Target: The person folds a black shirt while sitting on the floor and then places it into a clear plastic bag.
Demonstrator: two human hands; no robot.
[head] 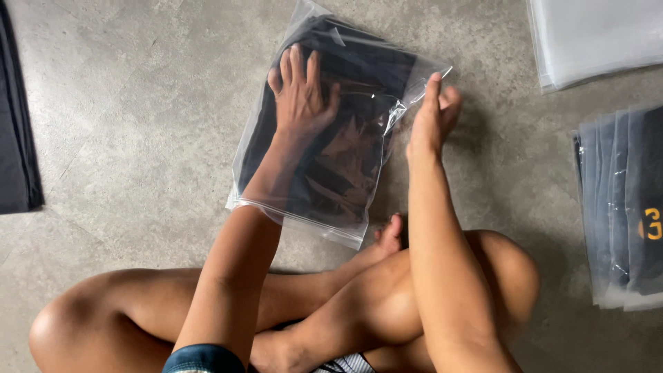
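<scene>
A clear plastic bag point(266, 148) lies on the concrete floor in front of my crossed legs, with a folded black garment point(359, 65) inside it. My left hand point(300, 97) reaches into the bag through its near opening and lies flat on the garment, fingers spread. The plastic covers my left forearm. My right hand point(431, 114) pinches the bag's right edge near its far corner and lifts the film a little.
A stack of empty clear bags point(597, 38) lies at the top right. A pile of bagged dark garments point(621, 207) sits at the right edge. Dark folded fabric point(14, 138) lies along the left edge. My knees and feet point(387, 238) are just below the bag.
</scene>
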